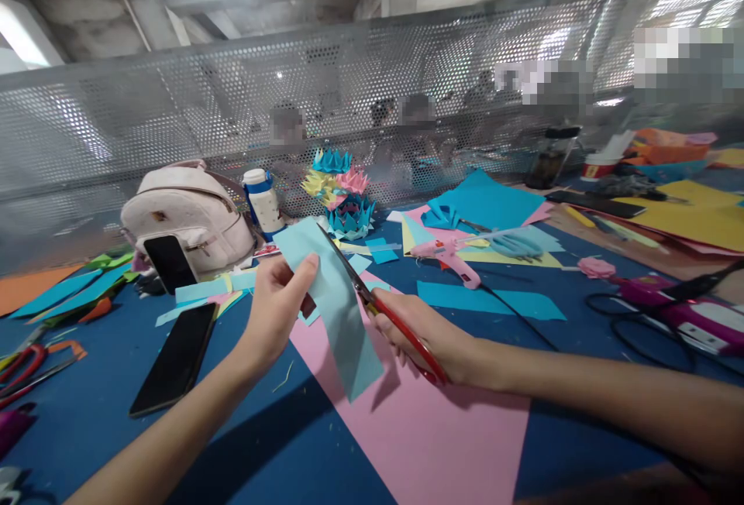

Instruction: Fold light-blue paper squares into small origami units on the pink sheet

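Observation:
Pinched between the thumb and fingers of my left hand [284, 296] is a light blue strip of paper [334, 304], held up at a slant with its lower end hanging down. My right hand [430, 334] grips a pair of red-handled scissors [401, 323]. Their blades point up and away, along the strip's right edge near its top; whether they bite into the paper I cannot tell. Beneath both hands a large pink sheet of paper [442, 435] lies on the blue tabletop. Small light blue scraps lie just beyond the hands.
A black phone [174, 362] lies left; a pale backpack [186, 211] and a bottle [263, 203] stand behind it. Folded paper flowers [342, 187] stand at the back. Right of them are a pink glue gun [447, 253] with a cable and a blue paper strip [491, 301].

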Action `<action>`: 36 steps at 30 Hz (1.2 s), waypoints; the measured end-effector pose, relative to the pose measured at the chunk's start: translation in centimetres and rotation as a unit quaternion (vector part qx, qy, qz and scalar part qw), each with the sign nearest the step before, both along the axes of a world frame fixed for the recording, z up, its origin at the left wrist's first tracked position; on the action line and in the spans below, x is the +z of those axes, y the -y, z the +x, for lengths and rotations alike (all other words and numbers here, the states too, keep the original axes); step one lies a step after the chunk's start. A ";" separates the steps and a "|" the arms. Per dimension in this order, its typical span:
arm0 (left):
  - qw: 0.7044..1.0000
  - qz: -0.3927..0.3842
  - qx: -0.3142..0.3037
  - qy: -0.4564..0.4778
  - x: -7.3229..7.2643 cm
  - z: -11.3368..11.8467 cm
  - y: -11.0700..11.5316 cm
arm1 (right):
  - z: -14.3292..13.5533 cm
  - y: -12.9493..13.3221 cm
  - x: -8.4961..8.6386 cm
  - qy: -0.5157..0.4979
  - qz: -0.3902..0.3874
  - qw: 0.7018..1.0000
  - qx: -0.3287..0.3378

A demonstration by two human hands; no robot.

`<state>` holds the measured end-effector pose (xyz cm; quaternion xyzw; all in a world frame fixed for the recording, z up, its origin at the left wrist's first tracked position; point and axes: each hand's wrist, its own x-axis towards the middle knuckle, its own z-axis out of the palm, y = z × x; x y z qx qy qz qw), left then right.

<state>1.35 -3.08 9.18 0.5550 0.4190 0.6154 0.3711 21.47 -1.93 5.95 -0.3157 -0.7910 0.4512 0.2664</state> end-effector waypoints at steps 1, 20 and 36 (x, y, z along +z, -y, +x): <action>1.000 0.000 0.003 -0.002 -0.1 0.0 0.0 | -0.1 0.0 -0.2 -0.004 -0.004 1.000 -0.002; 1.000 -0.013 -0.006 0.005 -0.7 0.2 -0.4 | -0.6 0.6 0.0 -0.004 -0.084 0.996 -0.037; 1.000 -0.020 -0.001 0.019 -0.5 0.2 -0.5 | -0.6 0.8 0.7 0.007 -0.094 0.995 -0.044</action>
